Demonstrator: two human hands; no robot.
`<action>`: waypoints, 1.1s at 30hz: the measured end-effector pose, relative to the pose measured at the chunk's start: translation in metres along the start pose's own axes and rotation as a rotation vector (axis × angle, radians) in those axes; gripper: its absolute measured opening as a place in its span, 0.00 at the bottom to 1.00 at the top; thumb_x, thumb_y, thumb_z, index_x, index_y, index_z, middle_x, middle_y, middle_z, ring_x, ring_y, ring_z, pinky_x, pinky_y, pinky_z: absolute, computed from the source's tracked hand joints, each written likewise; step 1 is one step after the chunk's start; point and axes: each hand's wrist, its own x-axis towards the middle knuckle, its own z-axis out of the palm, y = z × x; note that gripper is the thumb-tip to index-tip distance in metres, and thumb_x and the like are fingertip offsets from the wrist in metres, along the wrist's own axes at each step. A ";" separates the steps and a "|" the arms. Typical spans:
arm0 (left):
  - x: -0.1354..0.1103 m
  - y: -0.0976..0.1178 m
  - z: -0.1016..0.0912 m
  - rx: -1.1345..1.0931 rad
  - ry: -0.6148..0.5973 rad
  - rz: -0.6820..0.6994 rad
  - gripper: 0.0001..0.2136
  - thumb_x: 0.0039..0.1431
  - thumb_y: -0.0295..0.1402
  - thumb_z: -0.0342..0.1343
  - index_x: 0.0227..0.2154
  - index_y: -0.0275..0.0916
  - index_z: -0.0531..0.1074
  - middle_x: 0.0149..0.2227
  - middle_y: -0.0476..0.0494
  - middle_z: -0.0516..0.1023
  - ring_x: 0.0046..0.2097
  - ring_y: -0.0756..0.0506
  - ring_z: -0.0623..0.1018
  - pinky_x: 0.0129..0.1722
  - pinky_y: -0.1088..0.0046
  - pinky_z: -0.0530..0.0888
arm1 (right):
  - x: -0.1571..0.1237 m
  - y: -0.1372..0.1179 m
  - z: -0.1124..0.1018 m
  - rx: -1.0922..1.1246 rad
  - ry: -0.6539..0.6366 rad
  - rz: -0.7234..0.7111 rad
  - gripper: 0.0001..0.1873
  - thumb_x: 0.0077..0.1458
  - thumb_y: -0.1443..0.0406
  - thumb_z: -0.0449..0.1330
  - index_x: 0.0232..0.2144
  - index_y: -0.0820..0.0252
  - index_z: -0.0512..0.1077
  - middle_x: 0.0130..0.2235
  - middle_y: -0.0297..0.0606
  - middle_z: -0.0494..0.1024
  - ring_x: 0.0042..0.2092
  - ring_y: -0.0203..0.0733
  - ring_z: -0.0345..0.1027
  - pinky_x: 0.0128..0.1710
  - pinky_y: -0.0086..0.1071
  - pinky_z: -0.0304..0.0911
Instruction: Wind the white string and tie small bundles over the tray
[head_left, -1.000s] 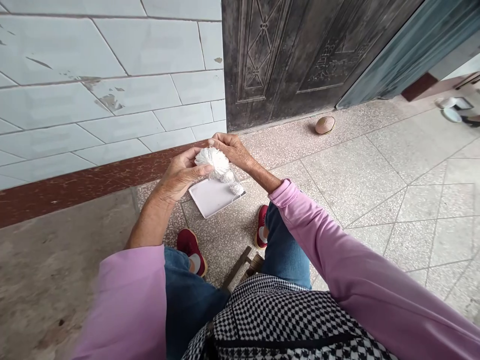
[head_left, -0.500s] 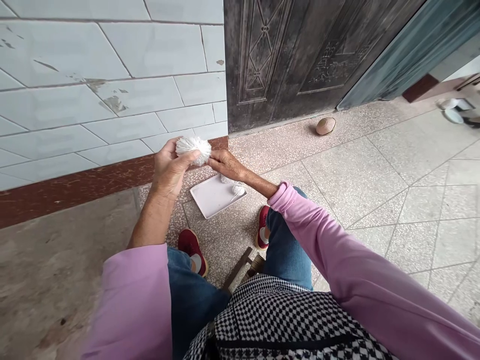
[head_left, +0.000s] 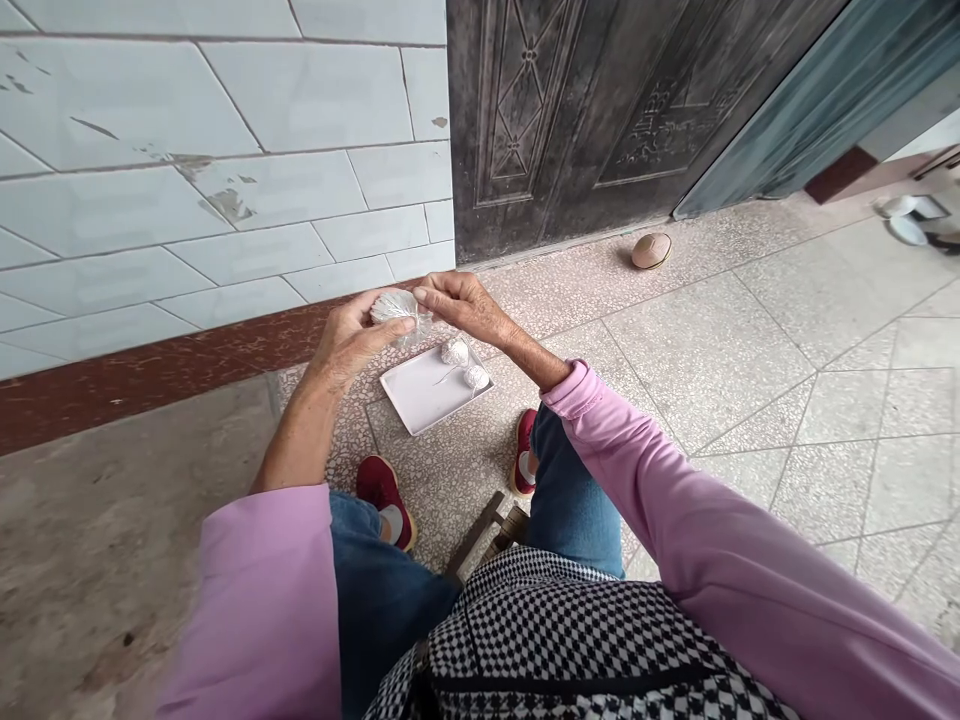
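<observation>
A fluffy white pompom (head_left: 393, 306) of stringy strands is held up in front of the wall's base. My left hand (head_left: 351, 335) grips it from the left, thumb across its front. At its right side, the fingers of my right hand (head_left: 461, 303) are pinched together against the strands; exactly what they pinch is too small to make out. Below the hands, a pale shallow tray (head_left: 420, 395) lies on the floor. Two small balls of white string, a rear one (head_left: 455, 352) and a front one (head_left: 476, 378), sit at its right end with a loose strand.
A white tiled wall (head_left: 225, 180) with a red-brown skirting rises ahead, beside a dark carved door (head_left: 570, 110). A round tan object (head_left: 651, 251) lies by the threshold. Red shoes (head_left: 384, 495) stand on the speckled floor, near a wooden stool part (head_left: 480, 535).
The pompom has turned in my left hand and sits slightly lower and to the right. My right hand has risen to its upper right side, uncovering the string balls in the tray.
</observation>
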 end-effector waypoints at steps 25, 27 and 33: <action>0.000 0.013 0.008 -0.473 0.024 0.002 0.37 0.47 0.52 0.93 0.55 0.41 0.86 0.55 0.31 0.89 0.64 0.27 0.86 0.63 0.46 0.88 | 0.014 0.031 0.000 0.006 0.014 0.048 0.23 0.90 0.56 0.71 0.39 0.57 0.72 0.36 0.27 0.68 0.38 0.37 0.60 0.41 0.32 0.60; 0.001 0.015 0.007 -0.487 0.084 0.009 0.37 0.45 0.51 0.94 0.53 0.42 0.86 0.55 0.33 0.88 0.65 0.28 0.84 0.63 0.46 0.88 | 0.010 0.027 0.004 -0.078 -0.023 0.055 0.20 0.90 0.64 0.66 0.38 0.57 0.73 0.35 0.27 0.66 0.39 0.38 0.59 0.43 0.33 0.59; 0.006 0.017 0.004 -0.473 0.228 -0.003 0.36 0.38 0.46 0.94 0.47 0.45 0.80 0.54 0.41 0.87 0.63 0.35 0.82 0.63 0.55 0.86 | -0.002 -0.004 0.019 -0.204 -0.140 0.053 0.17 0.91 0.70 0.62 0.41 0.60 0.78 0.36 0.31 0.73 0.41 0.40 0.64 0.49 0.38 0.62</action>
